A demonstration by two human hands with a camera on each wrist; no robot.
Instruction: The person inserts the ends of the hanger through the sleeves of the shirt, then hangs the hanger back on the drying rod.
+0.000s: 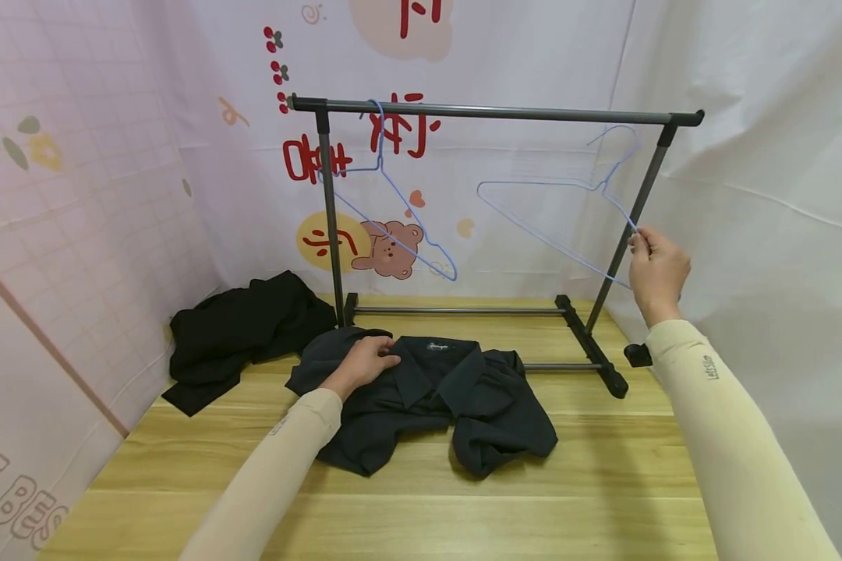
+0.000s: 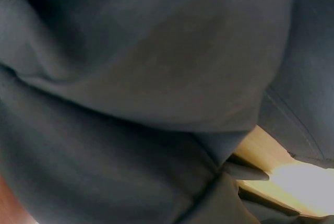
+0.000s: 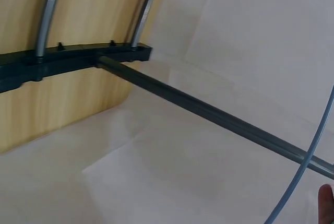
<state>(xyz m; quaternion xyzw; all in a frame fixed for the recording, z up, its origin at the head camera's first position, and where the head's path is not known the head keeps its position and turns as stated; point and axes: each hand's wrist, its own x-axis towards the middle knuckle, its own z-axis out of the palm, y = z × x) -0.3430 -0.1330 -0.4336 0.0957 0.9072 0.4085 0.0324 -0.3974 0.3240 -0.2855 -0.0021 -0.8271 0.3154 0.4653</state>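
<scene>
My right hand point(image 1: 658, 269) pinches the sloping right side of a blue wire hanger point(image 1: 533, 184) in the air near the rack's right post. That hanger's hook is just below the top rail. In the right wrist view a stretch of the hanger wire point(image 3: 305, 161) crosses near a fingertip. A dark button-type shirt with a collar point(image 1: 494, 397) lies crumpled on the table, collar at the back. Beside the collar, my left hand point(image 1: 366, 360) touches the shirt; whether its thumb and fingers pinch cloth is unclear. Dark cloth point(image 2: 172, 78) fills the left wrist view.
A metal clothes rack point(image 1: 498, 114) with black feet stands behind the shirt. Another blue hanger point(image 1: 400, 193) hangs near its left end. Black folded clothing point(image 1: 252, 327) lies at the left on the wooden table point(image 1: 421, 514). Printed white curtains enclose the back and sides.
</scene>
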